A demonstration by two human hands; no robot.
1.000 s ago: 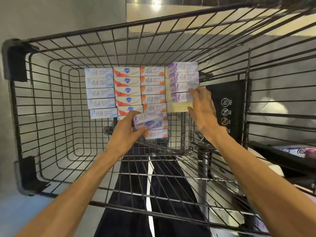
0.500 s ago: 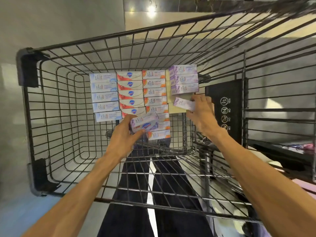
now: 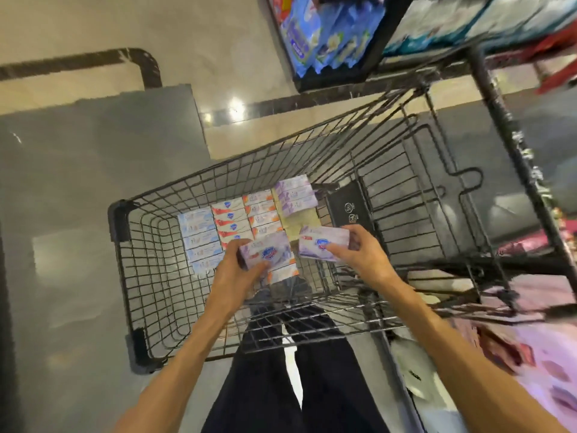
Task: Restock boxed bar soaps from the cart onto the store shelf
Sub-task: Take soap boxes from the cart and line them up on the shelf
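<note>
Landmark = wire cart (image 3: 150, 276).

Both hands are above the cart's near end, each loaded. Left hand (image 3: 232, 276) grips a purple soap box (image 3: 265, 250), thumb on the near edge and fingers curled round the left end. Right hand (image 3: 363, 256) grips a second purple soap box (image 3: 323, 243), fingers wrapped over its right end, thumb along the front face. The two boxes sit side by side, close but apart, printed faces up toward the camera, long axes roughly left-right across the cart.

Remaining stock sits in the cart's far half: four columns of boxes: blue (image 3: 198, 232), red (image 3: 231, 221), orange (image 3: 262, 210) and purple (image 3: 296, 195). The purple column is the rightmost one.

Key relation: the store shelf (image 3: 437, 42) lies beyond the cart's far-right corner, up and to the right of both hands, holding blue packets (image 3: 315, 29). Can't tell where the soap slot is; that area is blurred. More shelving runs along the cart's right side, also blurred.

The right hand is nearer the shelf, so I'd judge it goes first.

Forearms extend forward over the cart's near rim, converging, wrists about level.
</note>
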